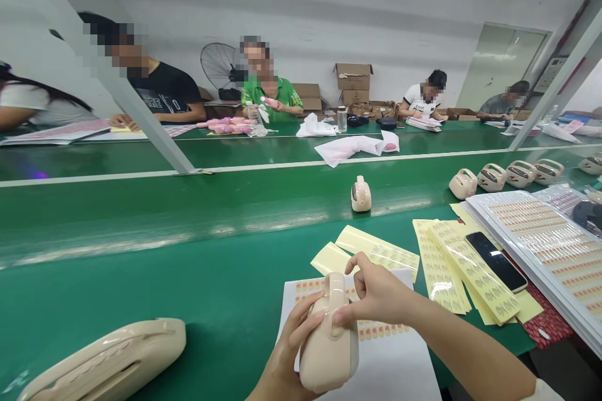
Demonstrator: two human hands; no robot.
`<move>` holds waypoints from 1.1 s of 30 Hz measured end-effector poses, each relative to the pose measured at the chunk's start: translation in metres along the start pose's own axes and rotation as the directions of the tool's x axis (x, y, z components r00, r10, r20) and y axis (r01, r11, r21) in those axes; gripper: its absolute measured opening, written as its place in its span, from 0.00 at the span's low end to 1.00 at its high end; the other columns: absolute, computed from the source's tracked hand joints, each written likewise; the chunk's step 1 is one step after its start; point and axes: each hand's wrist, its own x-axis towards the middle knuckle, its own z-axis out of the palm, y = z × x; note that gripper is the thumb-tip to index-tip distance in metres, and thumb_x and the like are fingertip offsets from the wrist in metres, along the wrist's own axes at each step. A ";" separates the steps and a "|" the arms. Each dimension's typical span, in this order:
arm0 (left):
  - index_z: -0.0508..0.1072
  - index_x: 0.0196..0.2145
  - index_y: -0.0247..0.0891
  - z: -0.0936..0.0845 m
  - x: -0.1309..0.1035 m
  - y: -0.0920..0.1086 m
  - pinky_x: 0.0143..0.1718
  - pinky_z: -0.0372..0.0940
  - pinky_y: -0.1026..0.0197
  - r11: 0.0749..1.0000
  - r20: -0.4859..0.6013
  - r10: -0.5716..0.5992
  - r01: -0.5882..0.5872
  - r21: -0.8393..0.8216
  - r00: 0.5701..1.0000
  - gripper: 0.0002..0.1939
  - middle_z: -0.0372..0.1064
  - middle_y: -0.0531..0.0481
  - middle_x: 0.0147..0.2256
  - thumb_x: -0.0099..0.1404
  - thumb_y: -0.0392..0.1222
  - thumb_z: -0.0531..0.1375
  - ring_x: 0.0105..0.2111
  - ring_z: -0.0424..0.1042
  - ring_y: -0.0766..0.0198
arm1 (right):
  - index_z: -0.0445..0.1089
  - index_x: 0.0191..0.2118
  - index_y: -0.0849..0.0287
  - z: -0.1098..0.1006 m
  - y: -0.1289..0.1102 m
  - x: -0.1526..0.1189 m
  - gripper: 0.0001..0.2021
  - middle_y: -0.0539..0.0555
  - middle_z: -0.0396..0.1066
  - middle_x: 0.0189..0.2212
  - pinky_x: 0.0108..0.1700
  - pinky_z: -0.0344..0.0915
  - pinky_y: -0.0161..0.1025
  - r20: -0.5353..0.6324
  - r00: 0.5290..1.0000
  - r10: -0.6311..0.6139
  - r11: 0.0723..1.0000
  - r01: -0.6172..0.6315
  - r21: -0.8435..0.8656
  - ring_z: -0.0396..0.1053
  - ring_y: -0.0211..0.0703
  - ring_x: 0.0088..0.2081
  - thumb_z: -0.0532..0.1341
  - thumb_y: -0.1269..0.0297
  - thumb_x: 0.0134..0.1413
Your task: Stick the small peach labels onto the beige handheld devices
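Beige plastic handheld device with a strap handle (329, 338) sits upright above the green counter (188, 288), over a white label sheet (399, 357). Left hand (294, 344) wraps its body in a closed grip. Right hand (376, 294) pinches closed at the device's front face, apparently pressing a label on. Next call: firm, even smoothing.

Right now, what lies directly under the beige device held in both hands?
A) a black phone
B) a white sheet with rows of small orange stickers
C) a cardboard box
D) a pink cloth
B: the beige device, held by the left hand and right hand, sits above the white sticker sheet.
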 end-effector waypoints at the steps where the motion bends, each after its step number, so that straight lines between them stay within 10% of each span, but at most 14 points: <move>1: 0.52 0.58 0.49 0.000 0.001 -0.001 0.42 0.67 0.46 1.000 -0.007 0.009 -0.009 -0.005 1.000 0.44 0.55 0.38 0.54 0.46 0.40 0.67 0.51 0.62 0.41 | 0.55 0.38 0.53 0.000 0.002 0.003 0.29 0.39 0.54 0.17 0.21 0.46 0.30 0.028 1.000 0.008 0.999 -0.009 0.042 0.53 0.33 0.21 0.69 0.51 0.31; 7: 0.65 0.51 0.52 0.009 -0.003 0.004 0.47 0.63 0.45 0.968 -0.246 -0.212 0.169 -0.186 0.946 0.45 0.63 0.44 0.50 0.32 0.33 0.72 0.50 0.63 0.41 | 0.55 0.34 0.55 0.009 0.015 0.020 0.19 0.39 0.53 0.15 0.20 0.47 0.30 -0.046 0.999 -0.010 0.938 0.025 0.345 0.51 0.32 0.18 0.62 0.49 0.43; 10: 0.65 0.50 0.55 0.029 -0.013 0.005 0.47 0.64 0.46 0.740 -0.377 -0.634 0.387 -0.551 0.676 0.48 0.64 0.51 0.51 0.28 0.40 0.74 0.50 0.62 0.42 | 0.57 0.38 0.57 0.009 0.024 0.021 0.17 0.45 0.63 0.23 0.23 0.51 0.31 -0.262 0.964 -0.047 0.803 0.193 0.565 0.56 0.32 0.23 0.58 0.52 0.47; 12: 0.61 0.53 0.57 0.042 -0.014 0.004 0.46 0.65 0.47 0.404 -0.202 -0.849 0.354 -0.843 0.489 0.41 0.64 0.52 0.52 0.40 0.53 0.69 0.50 0.64 0.47 | 0.58 0.40 0.57 0.012 0.030 0.018 0.20 0.48 0.66 0.29 0.23 0.51 0.30 -0.328 0.944 -0.045 0.691 0.267 0.671 0.58 0.32 0.25 0.63 0.55 0.43; 13: 0.61 0.53 0.58 0.047 -0.013 0.003 0.46 0.65 0.48 0.228 -0.080 -0.882 0.274 -0.934 0.464 0.35 0.66 0.52 0.51 0.47 0.59 0.64 0.50 0.64 0.49 | 0.59 0.41 0.57 0.015 0.034 0.016 0.21 0.49 0.66 0.29 0.22 0.50 0.30 -0.335 0.941 -0.036 0.642 0.279 0.714 0.58 0.32 0.24 0.65 0.57 0.40; 16: 0.64 0.51 0.55 0.053 0.001 0.004 0.51 0.61 0.48 -0.137 0.102 -0.786 -0.011 -0.991 0.609 0.24 0.70 0.51 0.47 0.60 0.63 0.49 0.50 0.66 0.54 | 0.61 0.36 0.56 0.032 0.038 0.010 0.21 0.47 0.65 0.24 0.22 0.51 0.31 -0.335 0.942 0.002 0.544 0.280 0.791 0.58 0.32 0.22 0.68 0.60 0.35; 20: 0.69 0.49 0.49 0.053 0.021 0.012 0.53 0.58 0.54 -0.309 0.049 -0.590 -0.169 -0.936 0.806 0.23 0.71 0.49 0.47 0.65 0.57 0.43 0.51 0.65 0.58 | 0.61 0.32 0.56 0.054 0.035 0.010 0.20 0.46 0.66 0.21 0.28 0.58 0.34 -0.399 0.916 0.045 0.543 0.313 0.779 0.63 0.36 0.24 0.69 0.60 0.33; 33: 0.67 0.51 0.42 0.060 0.021 0.021 0.54 0.56 0.55 -0.429 0.051 -0.549 -0.230 -0.873 0.834 0.24 0.67 0.45 0.50 0.67 0.54 0.42 0.54 0.61 0.55 | 0.58 0.32 0.56 0.049 0.035 0.016 0.16 0.45 0.66 0.20 0.26 0.57 0.33 -0.413 0.911 -0.016 0.670 0.316 0.672 0.60 0.33 0.21 0.66 0.63 0.36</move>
